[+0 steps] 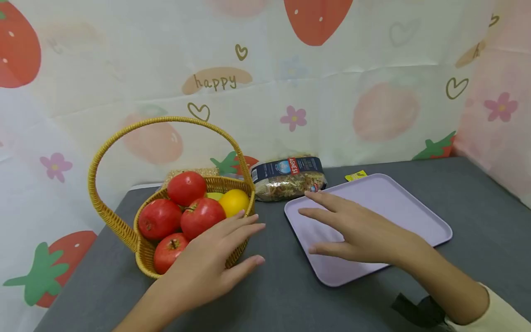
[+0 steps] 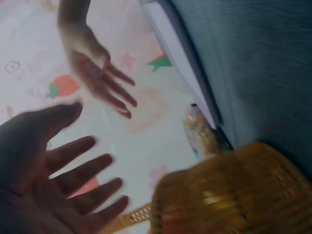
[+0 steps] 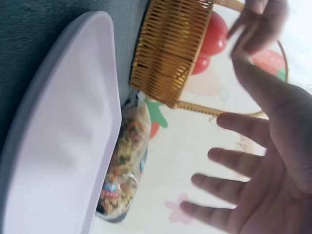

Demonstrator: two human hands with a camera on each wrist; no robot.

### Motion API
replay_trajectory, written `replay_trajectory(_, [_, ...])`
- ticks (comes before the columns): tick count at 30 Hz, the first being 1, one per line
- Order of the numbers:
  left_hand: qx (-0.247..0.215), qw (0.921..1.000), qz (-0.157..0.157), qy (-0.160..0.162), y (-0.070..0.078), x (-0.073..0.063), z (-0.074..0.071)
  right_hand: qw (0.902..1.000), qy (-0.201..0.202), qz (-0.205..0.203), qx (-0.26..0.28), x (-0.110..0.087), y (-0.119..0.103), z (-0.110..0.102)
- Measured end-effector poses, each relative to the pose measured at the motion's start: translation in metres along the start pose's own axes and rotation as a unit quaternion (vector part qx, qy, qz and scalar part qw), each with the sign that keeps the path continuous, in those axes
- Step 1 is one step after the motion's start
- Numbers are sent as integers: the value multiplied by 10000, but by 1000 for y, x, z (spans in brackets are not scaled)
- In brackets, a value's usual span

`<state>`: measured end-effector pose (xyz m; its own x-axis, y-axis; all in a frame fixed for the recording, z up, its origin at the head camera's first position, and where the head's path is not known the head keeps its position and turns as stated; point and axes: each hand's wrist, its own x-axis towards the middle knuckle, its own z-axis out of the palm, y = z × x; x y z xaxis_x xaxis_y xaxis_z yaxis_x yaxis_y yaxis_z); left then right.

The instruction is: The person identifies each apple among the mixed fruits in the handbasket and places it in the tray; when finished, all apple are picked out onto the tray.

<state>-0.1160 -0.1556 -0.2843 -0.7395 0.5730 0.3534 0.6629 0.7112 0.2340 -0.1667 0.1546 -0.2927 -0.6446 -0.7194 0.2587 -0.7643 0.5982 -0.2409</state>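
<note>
My left hand [image 1: 207,260] hovers by the front right side of a yellow wicker basket [image 1: 145,258], fingers spread and holding nothing. Several red apples [image 1: 159,219] fill the basket, along with a yellow fruit [image 1: 234,203] at its right and a green one partly hidden behind. The basket's tall arched handle stands up over the fruit. Over the left part of a lilac tray [image 1: 398,203] floats my right hand [image 1: 356,230], its fingers spread and grasping nothing. In the right wrist view the right palm [image 3: 273,195] shows bare, with the tray beyond it.
A clear bag of pasta [image 1: 290,177] with a dark blue label lies behind, between basket and tray. Near the tray's back edge is a small yellow packet [image 1: 356,175]. The grey tabletop [image 1: 282,304] meets a strawberry-printed cloth [image 1: 332,92] at the back.
</note>
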Motion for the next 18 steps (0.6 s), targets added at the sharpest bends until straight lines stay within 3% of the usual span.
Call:
replay_trajectory(5, [-211,9897,223,1397,-8,-9,-6,9988,181,-411,213,28,-5,8])
replay_trajectory(8, [-284,9828,192,1813,-14,-16,-12,9955,396,-801,321,48,-10,15])
replay_trajectory(12, [-223,9737,131,2264,-24,-28,-20,9837,892,-1520,350,79,-16,27])
replay_trajectory(15, [-79,9599,135,2797,-32,-36,-26,9744,1083,-1923,422,101,-25,34])
replay_trajectory(18, [112,9402,112,3403,-40,-45,-33,9753,884,-1974,443,120,-35,40])
